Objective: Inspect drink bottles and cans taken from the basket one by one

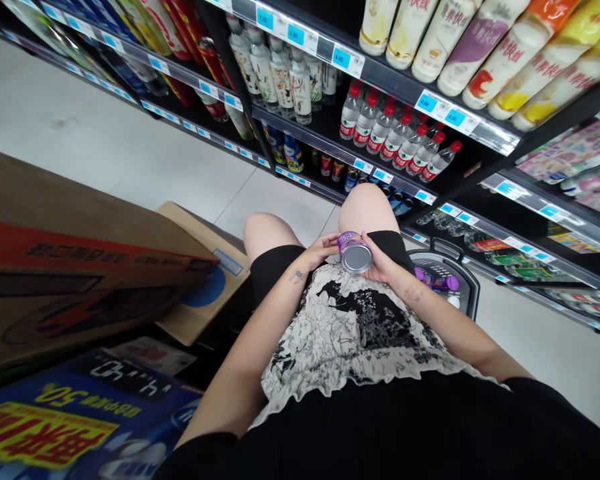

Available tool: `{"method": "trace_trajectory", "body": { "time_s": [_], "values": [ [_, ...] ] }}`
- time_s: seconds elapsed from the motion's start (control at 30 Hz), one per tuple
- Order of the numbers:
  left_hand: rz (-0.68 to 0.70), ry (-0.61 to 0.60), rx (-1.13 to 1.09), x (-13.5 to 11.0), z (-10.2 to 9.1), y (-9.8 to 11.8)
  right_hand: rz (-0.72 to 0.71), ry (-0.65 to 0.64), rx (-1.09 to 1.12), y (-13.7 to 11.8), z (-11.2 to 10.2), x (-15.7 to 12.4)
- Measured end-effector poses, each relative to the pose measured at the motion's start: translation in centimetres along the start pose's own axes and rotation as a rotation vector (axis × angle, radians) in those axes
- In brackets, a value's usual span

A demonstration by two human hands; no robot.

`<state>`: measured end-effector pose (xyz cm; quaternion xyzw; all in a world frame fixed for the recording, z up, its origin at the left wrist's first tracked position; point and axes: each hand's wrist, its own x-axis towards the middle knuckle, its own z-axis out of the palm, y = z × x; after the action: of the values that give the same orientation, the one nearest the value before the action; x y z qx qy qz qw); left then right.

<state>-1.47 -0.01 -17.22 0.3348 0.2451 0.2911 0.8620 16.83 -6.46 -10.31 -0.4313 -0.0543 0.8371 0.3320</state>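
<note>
Purple can (355,253) — cylindrical, smooth silver metal end (facing camera) — left hand (322,251), right hand (384,265) clamped on its sides.

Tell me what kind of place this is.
Most likely a supermarket or convenience store aisle: shelves with blue price tags, rows of bottled drinks, and a shopping basket on the floor. The left hand and right hand hold a purple can.

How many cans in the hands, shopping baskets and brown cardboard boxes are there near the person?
Small purple metal can, held by left hand and right hand: 1
Dark plastic shopping basket: 1
Brown cardboard boxes: 2
Total: 4
</note>
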Motion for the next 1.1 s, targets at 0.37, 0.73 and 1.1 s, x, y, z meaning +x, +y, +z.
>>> {"method": "trace_trajectory", "body": {
  "time_s": [0.37, 0.73, 1.1],
  "values": [
    [-0.016, -0.006, 0.000, -0.08, -0.01, 0.13, 0.000, -0.040, -0.043, 0.16, -0.48, 0.13],
    [-0.020, -0.025, 0.019, -0.23, 0.27, 0.30, 0.003, -0.017, -0.070, 0.20, -0.54, 0.15],
    [-0.022, -0.015, 0.014, -0.35, 0.23, 0.32, 0.007, -0.031, -0.063, 0.30, -0.79, 0.33]
  ]
}}
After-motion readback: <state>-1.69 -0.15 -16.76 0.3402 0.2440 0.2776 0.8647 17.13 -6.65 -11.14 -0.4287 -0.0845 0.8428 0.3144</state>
